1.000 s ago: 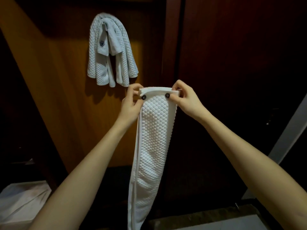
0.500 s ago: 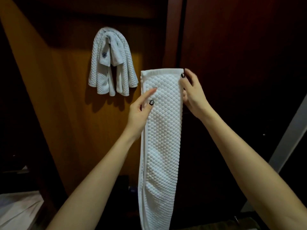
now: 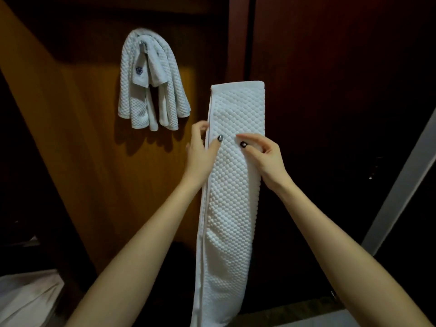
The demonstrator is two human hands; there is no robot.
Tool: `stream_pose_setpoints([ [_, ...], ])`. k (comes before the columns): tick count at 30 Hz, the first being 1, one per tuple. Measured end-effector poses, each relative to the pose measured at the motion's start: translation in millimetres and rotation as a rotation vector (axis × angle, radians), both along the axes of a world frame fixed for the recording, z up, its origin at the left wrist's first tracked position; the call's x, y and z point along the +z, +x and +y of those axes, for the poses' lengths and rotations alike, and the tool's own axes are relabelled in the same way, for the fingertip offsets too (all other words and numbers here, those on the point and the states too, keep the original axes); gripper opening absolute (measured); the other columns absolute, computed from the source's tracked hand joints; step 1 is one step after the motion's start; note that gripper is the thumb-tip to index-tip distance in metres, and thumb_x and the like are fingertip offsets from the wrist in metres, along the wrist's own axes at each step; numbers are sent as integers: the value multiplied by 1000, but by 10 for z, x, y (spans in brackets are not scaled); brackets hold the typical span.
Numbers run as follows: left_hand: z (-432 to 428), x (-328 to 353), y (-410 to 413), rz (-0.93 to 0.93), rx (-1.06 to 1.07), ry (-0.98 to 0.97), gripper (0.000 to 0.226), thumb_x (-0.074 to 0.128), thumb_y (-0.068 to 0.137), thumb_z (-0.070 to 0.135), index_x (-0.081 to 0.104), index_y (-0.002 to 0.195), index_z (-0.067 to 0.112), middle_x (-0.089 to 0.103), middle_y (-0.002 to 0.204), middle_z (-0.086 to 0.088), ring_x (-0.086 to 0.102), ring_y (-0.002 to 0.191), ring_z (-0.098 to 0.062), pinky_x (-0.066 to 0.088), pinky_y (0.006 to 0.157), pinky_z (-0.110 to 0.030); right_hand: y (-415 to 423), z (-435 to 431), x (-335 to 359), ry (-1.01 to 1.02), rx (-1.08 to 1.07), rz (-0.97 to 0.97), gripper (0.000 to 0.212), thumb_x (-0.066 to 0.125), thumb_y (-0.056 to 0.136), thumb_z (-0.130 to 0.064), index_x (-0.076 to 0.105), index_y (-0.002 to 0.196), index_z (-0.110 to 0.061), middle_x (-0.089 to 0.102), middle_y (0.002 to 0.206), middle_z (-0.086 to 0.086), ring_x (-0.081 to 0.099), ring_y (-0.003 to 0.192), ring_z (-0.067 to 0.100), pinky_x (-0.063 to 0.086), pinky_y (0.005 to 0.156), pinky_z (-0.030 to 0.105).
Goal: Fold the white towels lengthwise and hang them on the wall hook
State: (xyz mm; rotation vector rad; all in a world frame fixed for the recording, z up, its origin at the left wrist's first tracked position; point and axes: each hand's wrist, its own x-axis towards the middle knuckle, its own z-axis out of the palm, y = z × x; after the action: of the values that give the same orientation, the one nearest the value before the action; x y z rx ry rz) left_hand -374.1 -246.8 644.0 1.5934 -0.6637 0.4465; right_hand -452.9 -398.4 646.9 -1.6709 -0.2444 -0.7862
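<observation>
A white waffle-weave towel (image 3: 236, 197), folded into a long narrow strip, is held upright before a dark wooden door (image 3: 330, 90). The left hand (image 3: 200, 152) pinches its left edge, thumb in front and fingers behind. The right hand (image 3: 266, 159) closes its grip on the right side, thumb and forefinger on the face. To the left, hung towels (image 3: 169, 90) drape a wall hook (image 3: 143, 47), one bearing a dark-blue emblem (image 3: 139, 70) (too small to read).

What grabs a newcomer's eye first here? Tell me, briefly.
A long white towel, folded into a narrow strip, hangs mid-frame, gripped at its edges by the left hand and the right hand. Up left, more white towels drape over the wall hook on an orange-lit wooden panel.
</observation>
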Motion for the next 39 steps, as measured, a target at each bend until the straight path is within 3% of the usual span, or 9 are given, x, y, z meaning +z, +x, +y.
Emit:
stream_pose_setpoints([
  [2, 78, -432, -171, -83, 94, -16, 29, 63, 89, 15, 52, 116, 18, 55, 110, 6, 53, 97, -3, 39, 81, -4, 30, -28, 40, -23, 6, -13, 35, 58, 89, 3, 69, 110, -22, 68, 114, -13, 61, 115, 5, 47, 99, 22],
  [5, 184, -1024, -340, 4, 89, -16, 24, 66, 87, 14, 55, 107, 21, 59, 106, 0, 58, 93, -1, 45, 78, -10, 50, -73, 101, -56, 14, -29, 36, 61, 90, -4, 66, 116, -29, 66, 118, -18, 57, 121, 4, 44, 105, 24],
  [9, 164, -1275, -356, 204, -20, 30, 17, 68, 86, 16, 58, 99, 21, 62, 94, 9, 60, 88, -11, 47, 74, -24, 70, -82, 163, -65, 44, -24, 37, 62, 91, -7, 65, 116, -34, 66, 118, -22, 55, 124, 3, 43, 105, 23],
  [14, 150, -1323, -377, 178, -83, 55, 10, 69, 86, 11, 61, 80, 10, 60, 74, 4, 53, 68, -3, 40, 63, -15, 108, -130, 141, -46, 14, -22, 37, 63, 90, -8, 66, 115, -35, 65, 120, -20, 54, 125, 4, 43, 106, 24],
  [22, -9, -1378, -581, 107, -13, 50, 9, 54, 93, 2, 52, 86, 8, 60, 74, -16, 60, 68, -35, 47, 55, -47, 59, -284, 83, 26, -33, 10, 39, 63, 88, -8, 68, 114, -37, 65, 122, -16, 59, 117, 1, 49, 86, 14],
  [26, -105, -1395, -625, 95, 77, 109, 17, 50, 95, 7, 44, 90, 22, 58, 61, -5, 49, 47, -12, 35, 42, -34, 39, -339, 98, 65, -11, 3, 39, 62, 88, -6, 69, 115, -33, 67, 119, -16, 61, 115, 4, 51, 85, 15],
  [30, -116, -1350, -597, 501, -258, -143, 20, 60, 93, 15, 49, 109, 18, 71, 82, -5, 68, 70, -16, 53, 60, -28, 23, -408, 138, 123, 26, 12, 38, 63, 88, -5, 67, 119, -27, 67, 121, -8, 63, 115, 12, 53, 87, 23],
  [35, -124, -1308, -530, 342, -357, -72, 7, 67, 85, 5, 66, 80, 9, 67, 85, 6, 62, 80, -5, 46, 73, -19, -9, -447, 201, 151, 55, 52, 40, 61, 88, -1, 67, 116, -28, 67, 121, -9, 64, 113, 13, 53, 87, 25],
  [39, -166, -1246, -432, 369, -335, 10, 15, 74, 80, 7, 64, 70, 13, 49, 116, 14, 46, 112, 7, 34, 91, -10, -59, -477, 271, 183, 114, 95, 42, 58, 87, 1, 69, 111, -32, 66, 121, -9, 66, 109, 14, 54, 81, 24],
])
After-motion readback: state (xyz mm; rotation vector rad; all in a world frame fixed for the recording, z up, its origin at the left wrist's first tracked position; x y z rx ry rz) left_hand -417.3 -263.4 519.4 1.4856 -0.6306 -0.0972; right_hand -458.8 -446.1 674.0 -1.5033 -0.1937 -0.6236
